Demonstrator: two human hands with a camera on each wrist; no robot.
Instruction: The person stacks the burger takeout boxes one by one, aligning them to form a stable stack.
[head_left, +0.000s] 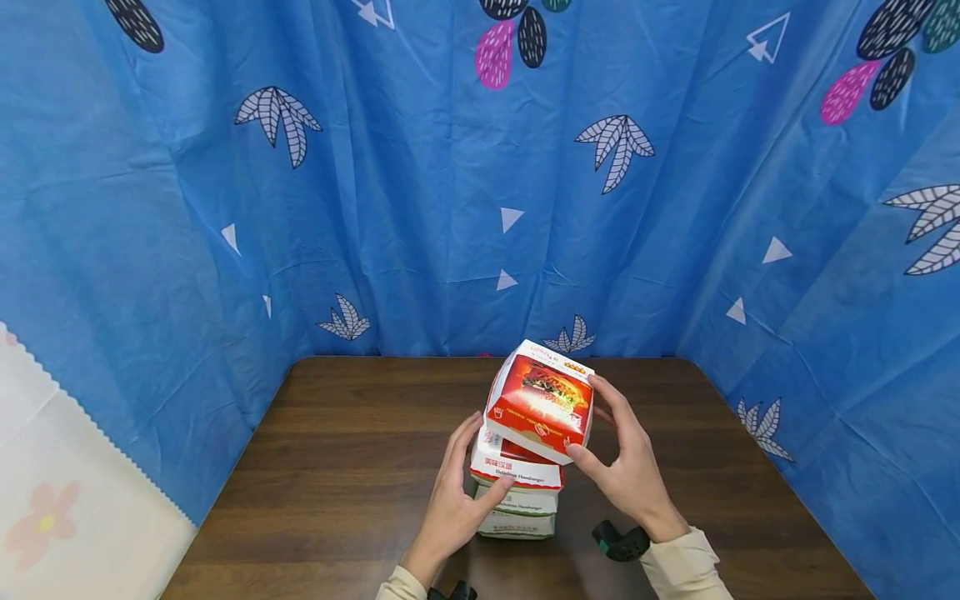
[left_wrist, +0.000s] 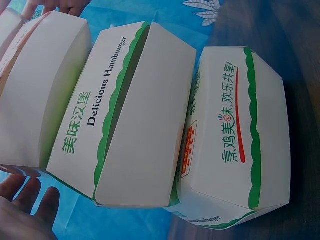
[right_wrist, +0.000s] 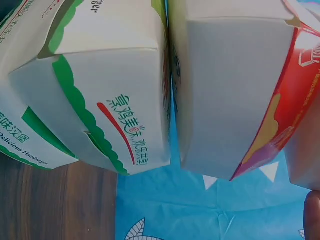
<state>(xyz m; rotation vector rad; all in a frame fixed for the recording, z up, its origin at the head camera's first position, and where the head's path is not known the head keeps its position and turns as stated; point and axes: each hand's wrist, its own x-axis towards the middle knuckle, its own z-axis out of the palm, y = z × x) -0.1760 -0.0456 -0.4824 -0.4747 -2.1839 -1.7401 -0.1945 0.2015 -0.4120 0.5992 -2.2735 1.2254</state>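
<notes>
Several hamburger boxes form a stack on the table. On top, a red-fronted hamburger box [head_left: 545, 396] is tilted to one side; my right hand [head_left: 628, 471] grips its right side, thumb at the lower corner. Beneath it sits a white box with red lettering [head_left: 525, 472]. My left hand [head_left: 456, 498] is at the stack's left, thumb at that box's front, fingers spread. Green-edged boxes [left_wrist: 117, 115] make up the lower stack, the bottom box [left_wrist: 232, 135] showing a red stripe. Whether the top box touches the one below is hard to tell.
The dark wooden table [head_left: 337, 467] extends around the stack. Blue patterned curtain [head_left: 420, 208] encloses the back and sides. A pale cloth with a flower print [head_left: 67, 500] hangs at left. Black wrist devices [head_left: 621, 542] sit at both wrists.
</notes>
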